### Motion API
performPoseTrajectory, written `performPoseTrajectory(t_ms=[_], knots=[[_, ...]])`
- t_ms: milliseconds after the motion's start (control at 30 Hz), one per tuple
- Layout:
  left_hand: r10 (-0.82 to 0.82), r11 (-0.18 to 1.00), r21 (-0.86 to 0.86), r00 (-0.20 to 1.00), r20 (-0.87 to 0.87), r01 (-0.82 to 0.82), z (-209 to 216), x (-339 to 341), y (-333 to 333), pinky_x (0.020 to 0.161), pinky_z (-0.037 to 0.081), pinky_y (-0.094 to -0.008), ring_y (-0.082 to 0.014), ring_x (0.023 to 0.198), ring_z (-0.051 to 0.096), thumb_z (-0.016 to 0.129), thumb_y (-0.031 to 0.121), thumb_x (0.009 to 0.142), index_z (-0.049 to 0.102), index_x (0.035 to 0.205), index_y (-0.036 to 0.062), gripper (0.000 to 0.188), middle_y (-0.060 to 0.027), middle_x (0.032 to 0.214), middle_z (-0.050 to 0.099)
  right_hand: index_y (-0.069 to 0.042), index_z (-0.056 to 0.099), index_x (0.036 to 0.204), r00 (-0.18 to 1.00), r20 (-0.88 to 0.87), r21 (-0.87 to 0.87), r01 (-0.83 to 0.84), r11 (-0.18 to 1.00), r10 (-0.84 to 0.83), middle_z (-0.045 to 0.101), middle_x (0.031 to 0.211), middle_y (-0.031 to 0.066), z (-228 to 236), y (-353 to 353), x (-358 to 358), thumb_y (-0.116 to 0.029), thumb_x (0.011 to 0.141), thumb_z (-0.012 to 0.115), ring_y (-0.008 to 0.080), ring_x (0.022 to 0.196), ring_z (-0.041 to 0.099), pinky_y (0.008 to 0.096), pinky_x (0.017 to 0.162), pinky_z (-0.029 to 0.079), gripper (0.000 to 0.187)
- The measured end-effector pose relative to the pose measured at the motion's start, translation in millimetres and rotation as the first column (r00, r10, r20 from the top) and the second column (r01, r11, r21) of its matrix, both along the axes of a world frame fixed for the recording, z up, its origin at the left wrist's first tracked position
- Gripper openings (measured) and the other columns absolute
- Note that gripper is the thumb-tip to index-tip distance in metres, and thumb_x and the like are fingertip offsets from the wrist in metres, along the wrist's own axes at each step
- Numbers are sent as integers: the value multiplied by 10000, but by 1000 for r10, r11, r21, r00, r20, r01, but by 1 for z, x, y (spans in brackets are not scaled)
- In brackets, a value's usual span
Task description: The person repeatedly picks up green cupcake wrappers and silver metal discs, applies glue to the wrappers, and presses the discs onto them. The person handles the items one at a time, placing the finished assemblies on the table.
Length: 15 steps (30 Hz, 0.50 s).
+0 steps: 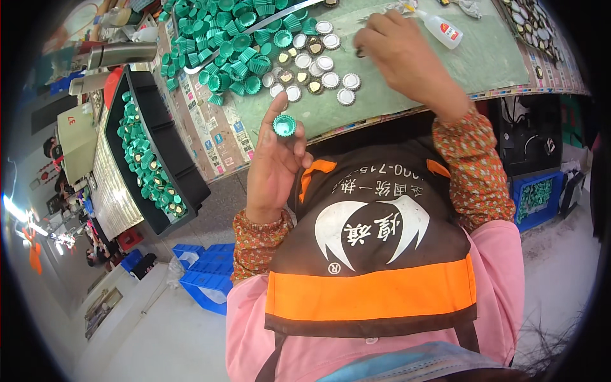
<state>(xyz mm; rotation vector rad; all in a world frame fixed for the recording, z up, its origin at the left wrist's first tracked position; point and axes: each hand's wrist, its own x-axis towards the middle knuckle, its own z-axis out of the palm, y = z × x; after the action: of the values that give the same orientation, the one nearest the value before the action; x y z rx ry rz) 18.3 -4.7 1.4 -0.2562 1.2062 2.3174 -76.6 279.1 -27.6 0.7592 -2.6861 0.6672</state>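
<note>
My left hand [270,162] is raised just in front of the table's near edge. Its fingers hold a small green fluted cup [284,125], with the shiny hollow side turned up. Over the table at the right, my right hand [401,60] is closed, fingers curled, with something small and dark at the fingertips that I cannot make out. Between the hands lie several round silvery-white caps [330,80], and some darker ones show pale yellowish pieces [315,86] inside. A large heap of green fluted cups [223,48] covers the table's far left.
A white squeeze bottle [443,30] lies on the green table top [490,63] at the right. Beyond it is a tray of caps [534,28]. To the left stands a black tray [181,162] holding green cups. Blue crates [207,274] sit on the floor.
</note>
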Motion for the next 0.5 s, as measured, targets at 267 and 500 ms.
performPoseTrajectory(t_ms=[267,500], knots=[[-55,993,109,990,129,41,-9,-6,-3,727,518,-274,-136,888,547,498,254,1060,209,1608,108,637,-118,1204,593,-79,641,1073,978,200,96,-81,992,61,550,956,94,15,30,24,-36,858,636,294,959,559,408,828,448,219],[-57,989,145,993,103,41,-10,-12,-2,899,606,-364,-225,1043,641,541,136,1015,244,1555,-23,635,-194,1329,575,-72,557,1082,943,282,-165,230,959,-178,576,931,146,3,29,49,-85,868,633,376,929,581,477,784,464,227]])
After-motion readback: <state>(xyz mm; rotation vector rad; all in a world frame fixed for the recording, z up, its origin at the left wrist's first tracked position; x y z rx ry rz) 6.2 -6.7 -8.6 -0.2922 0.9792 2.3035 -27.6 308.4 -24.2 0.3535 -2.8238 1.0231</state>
